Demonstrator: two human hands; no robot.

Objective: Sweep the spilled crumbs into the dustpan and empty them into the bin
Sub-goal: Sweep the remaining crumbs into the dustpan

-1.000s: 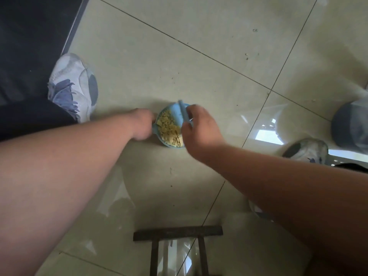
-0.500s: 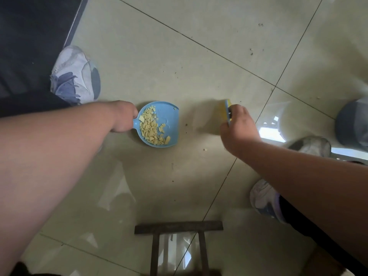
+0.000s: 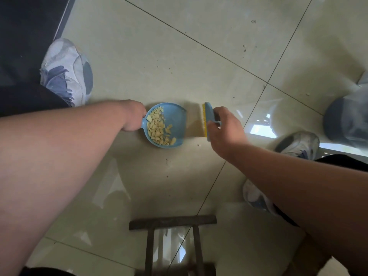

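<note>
The pale yellow crumbs (image 3: 159,128) are lying heaped in the blue dustpan (image 3: 175,118), mostly toward its handle end, right beside the left hand (image 3: 133,116), whose grip is closing round the pan's short handle and pressing the pan flat on the tiled floor (image 3: 151,56). The pan's open lip is facing away from that grip, toward the small blue brush (image 3: 208,118) with yellow bristles. The right hand (image 3: 226,130) is gripping the brush by its back, bristles pointing at the pan's mouth and standing just beside it, with a narrow strip of floor between.

A single stray crumb (image 3: 198,145) is lying on the floor just below the brush grip, near the pan's lip, and a few darker specks are scattered farther out.

Judging by this, the sweeping step is nearly finishing. The next move is probably calling for one more short stroke to draw that stray into the pan, then lifting the pan level so nothing slides off. No bin is showing here.

Outward, two sneakers (image 3: 67,70) and a dark wooden stool frame (image 3: 172,221) are standing around the work.
</note>
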